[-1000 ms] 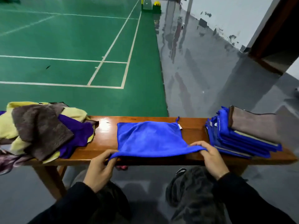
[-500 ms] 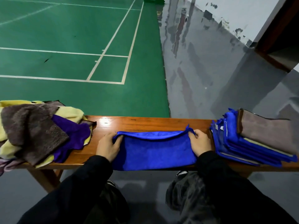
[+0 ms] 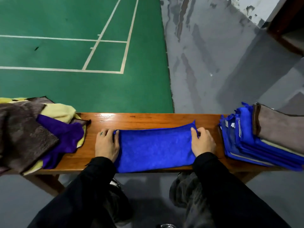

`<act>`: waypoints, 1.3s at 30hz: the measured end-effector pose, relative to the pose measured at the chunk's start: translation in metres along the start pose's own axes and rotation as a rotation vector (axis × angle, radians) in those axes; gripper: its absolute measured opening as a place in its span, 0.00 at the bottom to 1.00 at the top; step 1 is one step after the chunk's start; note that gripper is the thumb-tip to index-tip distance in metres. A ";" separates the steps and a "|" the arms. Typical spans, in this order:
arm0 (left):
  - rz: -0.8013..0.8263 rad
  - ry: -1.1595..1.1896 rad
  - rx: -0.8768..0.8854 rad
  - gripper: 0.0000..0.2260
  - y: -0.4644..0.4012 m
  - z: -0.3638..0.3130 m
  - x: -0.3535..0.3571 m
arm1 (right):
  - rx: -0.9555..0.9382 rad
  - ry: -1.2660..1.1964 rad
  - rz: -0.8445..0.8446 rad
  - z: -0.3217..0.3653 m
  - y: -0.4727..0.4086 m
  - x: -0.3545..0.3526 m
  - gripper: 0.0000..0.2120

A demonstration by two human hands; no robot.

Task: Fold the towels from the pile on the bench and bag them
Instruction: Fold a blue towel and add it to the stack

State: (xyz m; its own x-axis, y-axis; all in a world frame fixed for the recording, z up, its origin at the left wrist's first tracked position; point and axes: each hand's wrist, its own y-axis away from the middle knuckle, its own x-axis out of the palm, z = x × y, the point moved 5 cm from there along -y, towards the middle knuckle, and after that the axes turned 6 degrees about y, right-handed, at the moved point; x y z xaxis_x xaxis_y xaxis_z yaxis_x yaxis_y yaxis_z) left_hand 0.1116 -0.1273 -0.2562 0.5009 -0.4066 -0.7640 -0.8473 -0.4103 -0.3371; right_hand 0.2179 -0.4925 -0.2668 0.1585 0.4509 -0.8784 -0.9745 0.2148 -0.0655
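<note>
At the surface's [image 3: 148,118] left end lay the unfolded pile [image 3: 32,132]: brown, yellow and purple towels heaped together, spilling over the near and far edges. Just right of it, flat on the wood, rested the left hand [image 3: 107,145], fingertips curled onto the left end of the blue towel [image 3: 156,145], pinching its upper corner. Lay folded in half across the middle of the surface, that towel, its near edge hanging slightly over the front edge. At its right end sat the right hand [image 3: 203,142], fingers curled over the upper right corner and gripping it. Black sleeves [image 3: 230,186] on both arms. At the right end stood the folded stack [image 3: 256,143], mostly blue, topped by a grey-brown towel. Small white tags [image 3: 232,125] on the stack's left side, any writing too small to read. Beyond the far edge, green court floor [image 3: 65,55] with white lines.
</note>
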 end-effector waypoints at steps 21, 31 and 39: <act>0.054 0.205 -0.220 0.26 -0.003 -0.008 -0.010 | 0.124 -0.101 0.042 0.006 -0.009 -0.014 0.21; 0.563 -0.445 0.572 0.40 0.068 -0.005 -0.011 | -1.214 0.048 0.119 0.126 0.161 0.022 0.29; 0.158 -0.241 0.539 0.20 0.140 -0.064 -0.019 | -1.063 0.225 0.286 0.112 0.202 0.050 0.55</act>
State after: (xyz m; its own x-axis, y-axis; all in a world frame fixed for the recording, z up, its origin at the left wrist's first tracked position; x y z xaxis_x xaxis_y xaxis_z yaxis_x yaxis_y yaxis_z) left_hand -0.0051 -0.2290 -0.2536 0.3612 -0.2066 -0.9093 -0.9097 0.1360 -0.3923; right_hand 0.0473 -0.3296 -0.2707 -0.0202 0.1751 -0.9843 -0.6281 -0.7682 -0.1238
